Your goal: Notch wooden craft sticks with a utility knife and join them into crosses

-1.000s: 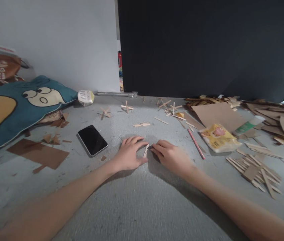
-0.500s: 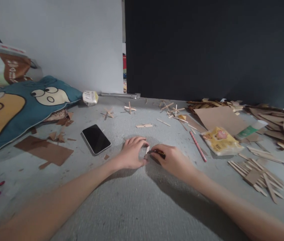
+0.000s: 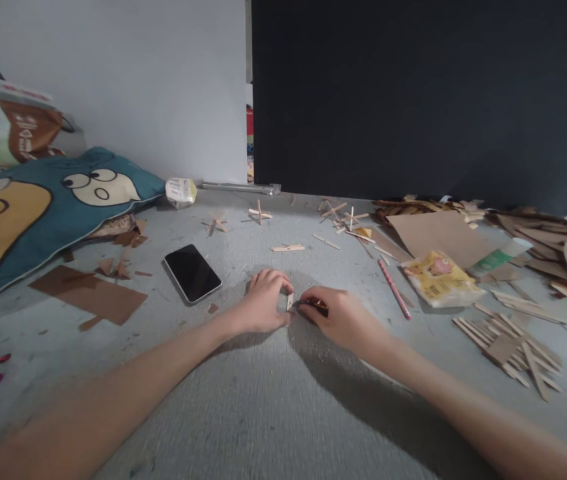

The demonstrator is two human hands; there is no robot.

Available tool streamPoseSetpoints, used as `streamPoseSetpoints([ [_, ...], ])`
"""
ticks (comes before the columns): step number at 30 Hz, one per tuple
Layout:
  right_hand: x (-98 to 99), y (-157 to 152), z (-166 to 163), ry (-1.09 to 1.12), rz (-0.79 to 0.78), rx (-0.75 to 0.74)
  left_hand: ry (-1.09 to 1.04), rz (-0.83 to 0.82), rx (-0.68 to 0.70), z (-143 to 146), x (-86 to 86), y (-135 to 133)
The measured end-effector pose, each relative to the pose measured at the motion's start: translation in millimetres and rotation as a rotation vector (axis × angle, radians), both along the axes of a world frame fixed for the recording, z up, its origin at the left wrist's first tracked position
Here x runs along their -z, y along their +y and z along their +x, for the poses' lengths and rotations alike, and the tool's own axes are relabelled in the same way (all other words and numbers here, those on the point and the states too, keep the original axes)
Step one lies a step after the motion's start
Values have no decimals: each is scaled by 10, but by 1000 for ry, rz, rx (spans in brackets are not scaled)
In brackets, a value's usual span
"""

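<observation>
A short wooden craft stick (image 3: 290,302) is pinched lengthwise between the thumb and fingertips of my left hand (image 3: 263,303), low over the grey table. Closed around a small craft knife (image 3: 319,305) with a dark and orange handle, my right hand (image 3: 341,313) is just to the right. The knife's tip touches or nearly touches the stick's side; the exact contact is too small to make out. Beyond my hands lie a pair of short sticks (image 3: 287,248) and a crossed-stick piece (image 3: 260,213).
A phone (image 3: 192,273) and brown card (image 3: 88,293) lie left, near a blue cushion (image 3: 138,177). To the right are a red pencil (image 3: 394,289), a yellow packet (image 3: 438,280), a glue tube (image 3: 501,257) and a pile of craft sticks (image 3: 508,350). More crossed sticks (image 3: 333,211) stand farther back.
The stick between my left fingers has shifted slightly left and turned a little more upright in view. My right hand keeps the knife against or close to it, nearly unmoved.
</observation>
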State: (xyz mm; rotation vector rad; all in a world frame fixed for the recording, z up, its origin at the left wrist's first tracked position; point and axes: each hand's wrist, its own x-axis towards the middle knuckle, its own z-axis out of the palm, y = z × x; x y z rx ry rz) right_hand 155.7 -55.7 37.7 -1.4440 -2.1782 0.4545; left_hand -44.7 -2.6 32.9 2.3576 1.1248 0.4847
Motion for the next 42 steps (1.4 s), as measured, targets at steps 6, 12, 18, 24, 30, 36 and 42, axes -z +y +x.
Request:
streamPoseSetpoints([
  [6,-25,3,17,-82,33,73,85,-8,17,13,-78,-23],
  [12,-10,10,29,-61,49,54,90,-36,-6,31,-73,-6],
  [18,-24,-2,13,-62,46,49,71,-37,-28,23,-28,13],
  [24,-68,-15,0,-50,-25,59,28,-76,-64,8,-51,-2],
  [30,-80,-19,-2,-48,-42,73,24,-76,-48,6,-49,7],
  [36,-103,-5,4,-18,-58,78,43,-88,-23,8,-57,31],
  [42,-106,-18,-3,-55,-75,40,50,-69,15,0,-38,45],
])
